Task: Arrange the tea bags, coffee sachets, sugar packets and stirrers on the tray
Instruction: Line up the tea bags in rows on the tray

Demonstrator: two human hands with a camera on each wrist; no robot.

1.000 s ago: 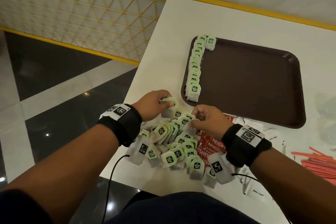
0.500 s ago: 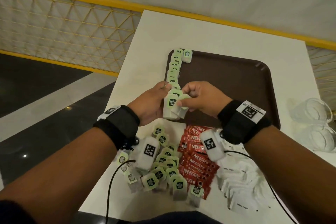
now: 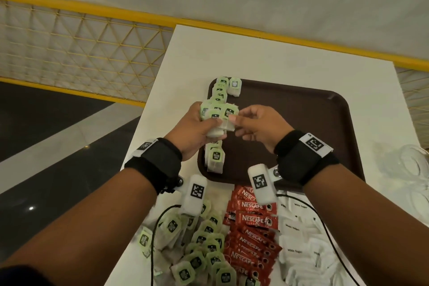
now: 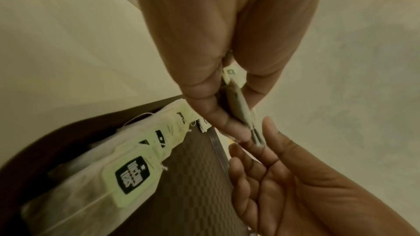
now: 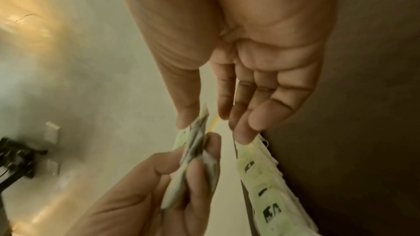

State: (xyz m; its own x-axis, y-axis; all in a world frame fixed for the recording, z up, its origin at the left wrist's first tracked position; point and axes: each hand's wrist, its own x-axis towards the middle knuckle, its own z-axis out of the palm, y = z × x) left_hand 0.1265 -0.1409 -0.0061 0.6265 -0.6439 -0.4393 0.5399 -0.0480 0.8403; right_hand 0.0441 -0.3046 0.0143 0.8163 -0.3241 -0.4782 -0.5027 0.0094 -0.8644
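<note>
Clutching a tea-bag bundle (image 3: 217, 115) in the left hand (image 3: 192, 132) over the tea-bag row (image 3: 219, 93) on the tray (image 3: 313, 127); touching its edge with the right hand (image 3: 260, 127), fingers (image 5: 268, 96) loose.

Brown tray (image 3: 301, 127): tea-bag row (image 3: 216, 160) overlapping along L edge. Loose tea bags (image 3: 204, 246), red coffee sachets (image 3: 251, 237), white sugar pkts (image 3: 299, 246) heaped on surface (image 3: 255, 53).

I can't count the tea bags (image 3: 218, 116) bunched in the left hand (image 3: 190, 132) (they overlap), and it hides mid-row (image 3: 216, 160) at the left edge of the tray (image 3: 301, 123). Sugar packets (image 3: 299, 248) run off the bottom.
</note>
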